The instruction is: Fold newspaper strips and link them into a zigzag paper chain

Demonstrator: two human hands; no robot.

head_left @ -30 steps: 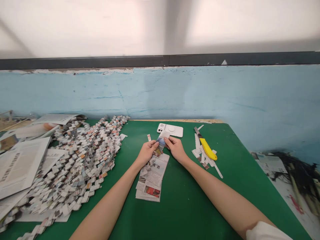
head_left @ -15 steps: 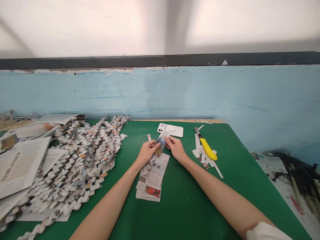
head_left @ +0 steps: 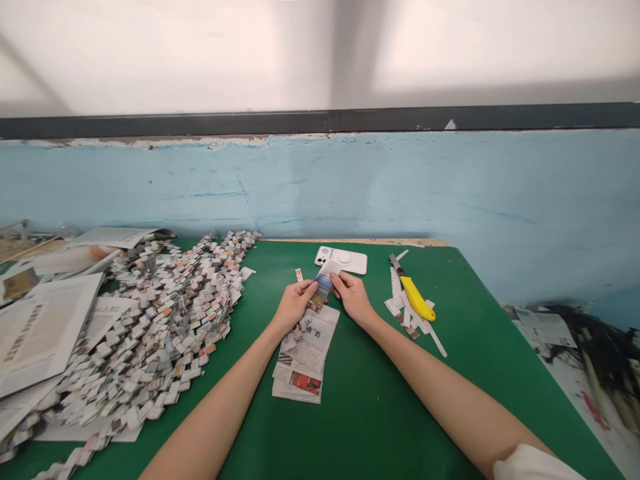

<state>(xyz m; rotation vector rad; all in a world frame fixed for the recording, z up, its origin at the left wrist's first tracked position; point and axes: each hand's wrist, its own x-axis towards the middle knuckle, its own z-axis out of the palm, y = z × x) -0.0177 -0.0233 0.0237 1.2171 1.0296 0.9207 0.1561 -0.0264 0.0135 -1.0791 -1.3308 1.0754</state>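
Left hand [head_left: 294, 305] shows the one clear shift in the head view over the last half second: its thumb sits a little farther back, toward the left edge of the slip [head_left: 323, 288]. Right hand [head_left: 354, 297] has barely moved.

The slip is between the two hands, above the far end of the newspaper stack [head_left: 313, 353], its pale tip overlapping the phone [head_left: 356, 262] in the view; whether they touch, I cannot tell. Both grips are closed to a thin pinch, the left on the slip's left side, the right on its right side near the far end.

It looks like thin printed paper, so I judge it very light, soft and easily creased or torn, with little slip under dry fingertips. Opposite edges seem the best hold, pressed gently and flat.

Otherwise the stack, phone, knife [head_left: 416, 297], and pile [head_left: 165, 320] of folded pieces lie as they did.
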